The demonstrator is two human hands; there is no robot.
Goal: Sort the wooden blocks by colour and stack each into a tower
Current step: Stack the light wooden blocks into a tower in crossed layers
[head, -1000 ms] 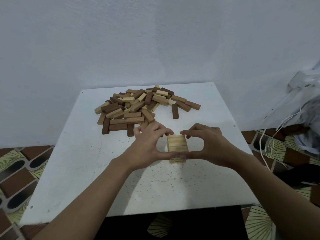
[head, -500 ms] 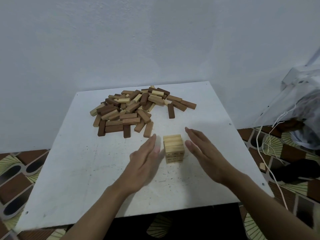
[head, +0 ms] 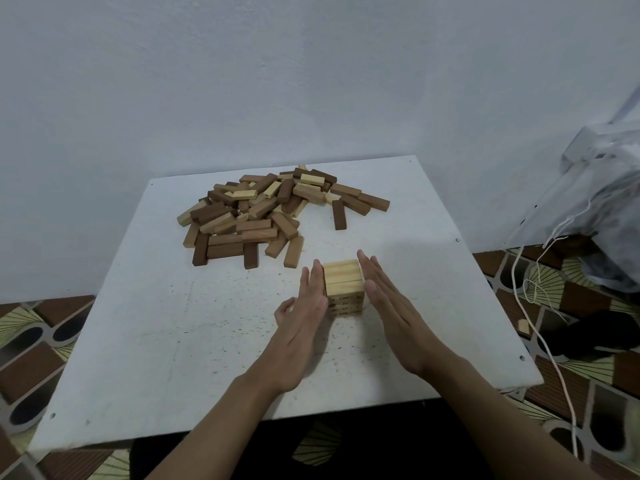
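A short tower of light wooden blocks (head: 344, 287) stands on the white table (head: 166, 327), a little right of centre. My left hand (head: 304, 317) lies flat against the tower's left side, fingers straight. My right hand (head: 388, 306) is flat along its right side, fingers straight, touching or almost touching it. A loose pile of mixed blocks (head: 263, 213), light, mid-brown and dark brown, lies at the back of the table. One dark block (head: 339, 215) lies apart to the right of the pile.
A pale wall stands right behind the table. White cords (head: 540, 292) hang down at the right beside a plastic-wrapped bundle (head: 602, 216). The floor around has patterned tiles (head: 31, 344).
My hands went from cupping the tower with curled fingers to flat palms apart from it, then closed in flat against its two sides. The view shifted slightly.
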